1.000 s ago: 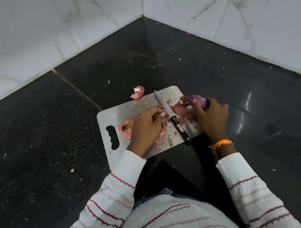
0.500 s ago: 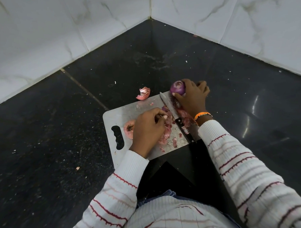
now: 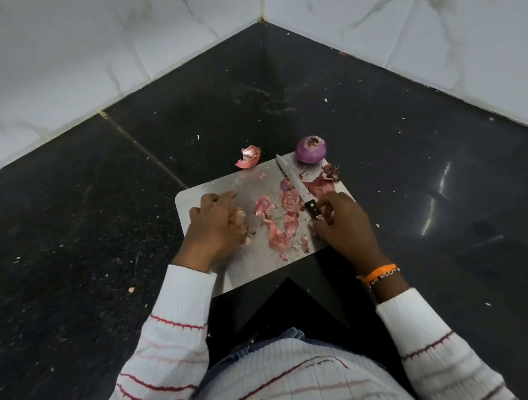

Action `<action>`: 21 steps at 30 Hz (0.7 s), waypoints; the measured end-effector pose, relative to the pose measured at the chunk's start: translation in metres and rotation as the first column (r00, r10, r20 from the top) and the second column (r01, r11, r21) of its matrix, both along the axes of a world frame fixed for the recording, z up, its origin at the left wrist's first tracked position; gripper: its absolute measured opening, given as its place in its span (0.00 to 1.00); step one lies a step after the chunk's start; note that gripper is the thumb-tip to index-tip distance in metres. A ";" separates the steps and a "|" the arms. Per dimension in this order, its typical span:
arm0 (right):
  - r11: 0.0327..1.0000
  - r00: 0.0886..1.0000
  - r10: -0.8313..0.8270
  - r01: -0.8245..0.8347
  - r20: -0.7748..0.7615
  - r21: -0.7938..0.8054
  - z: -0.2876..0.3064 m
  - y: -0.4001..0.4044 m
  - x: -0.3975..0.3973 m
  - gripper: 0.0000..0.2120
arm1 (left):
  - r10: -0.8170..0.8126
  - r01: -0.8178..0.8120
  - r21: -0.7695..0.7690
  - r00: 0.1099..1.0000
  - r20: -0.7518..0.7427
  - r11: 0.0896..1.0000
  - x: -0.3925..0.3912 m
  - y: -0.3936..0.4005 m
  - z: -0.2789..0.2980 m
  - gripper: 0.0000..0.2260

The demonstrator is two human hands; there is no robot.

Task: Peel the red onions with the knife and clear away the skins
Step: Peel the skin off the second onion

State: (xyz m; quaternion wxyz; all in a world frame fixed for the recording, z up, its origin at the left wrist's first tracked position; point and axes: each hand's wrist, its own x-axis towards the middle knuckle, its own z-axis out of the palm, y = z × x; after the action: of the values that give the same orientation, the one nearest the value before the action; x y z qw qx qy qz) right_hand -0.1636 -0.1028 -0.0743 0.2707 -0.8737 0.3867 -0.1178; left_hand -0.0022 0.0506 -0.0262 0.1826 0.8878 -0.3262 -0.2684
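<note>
A peeled purple onion (image 3: 311, 149) sits at the far edge of the steel cutting board (image 3: 209, 195). The knife (image 3: 296, 183) lies diagonally on the board with its blade pointing away from me. My right hand (image 3: 344, 229) closes its fingers and thumb round the knife's black handle. My left hand (image 3: 215, 223) curls over a pale-skinned onion (image 3: 241, 220) at the board's left side, hiding most of it. Pink onion skins (image 3: 283, 221) are strewn over the middle of the board between my hands.
The board lies on a black stone counter (image 3: 91, 223) in a corner of white tiled walls (image 3: 67, 43). One curled skin piece (image 3: 247, 158) lies on the counter just beyond the board. More dry skins (image 3: 331, 172) sit at the board's far right corner.
My right hand set the peeled onion down at the board's far edge, let go and came back to the knife handle. My left hand shifted left over the other onion.
</note>
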 end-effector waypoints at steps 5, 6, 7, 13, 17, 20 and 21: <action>1.000 0.999 -0.023 0.023 -0.035 0.009 0.001 0.006 0.000 0.12 | 0.133 -0.135 -0.096 0.991 -0.023 0.986 -0.001 0.004 -0.015 0.30; 0.999 0.998 -0.032 0.032 -0.045 -0.005 0.002 0.006 0.002 0.11 | 0.165 -0.167 -0.131 0.986 -0.029 0.977 -0.002 0.004 -0.016 0.28; 0.999 0.998 -0.049 0.049 -0.037 -0.009 0.002 0.007 0.003 0.10 | 0.195 -0.201 -0.169 0.979 -0.054 0.965 -0.003 0.004 -0.016 0.27; 0.991 0.980 -0.012 -0.014 0.197 0.131 0.008 0.039 0.012 0.04 | 0.316 -0.308 -0.309 0.949 -0.027 0.900 -0.006 0.004 -0.021 0.23; 0.986 0.968 0.164 -0.164 0.190 -0.018 -0.005 0.069 0.021 0.03 | 0.381 -0.345 -0.359 0.924 0.030 0.867 -0.005 0.004 -0.025 0.22; 0.978 0.977 0.187 -0.174 0.107 -0.118 -0.018 0.078 0.026 0.06 | 0.403 -0.360 -0.382 0.914 0.037 0.851 -0.007 0.004 -0.026 0.23; 0.977 0.981 0.183 -0.174 0.068 -0.127 -0.021 0.078 0.026 0.07 | 0.403 -0.357 -0.388 0.914 0.042 0.850 -0.008 0.003 -0.026 0.23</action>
State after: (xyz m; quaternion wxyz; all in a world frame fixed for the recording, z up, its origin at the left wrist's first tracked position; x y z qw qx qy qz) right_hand -0.1376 -0.0243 -0.0949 0.2420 -0.9143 0.2877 -0.1508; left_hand -0.0104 0.0541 -0.0518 0.3769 0.8984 -0.1994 -0.1054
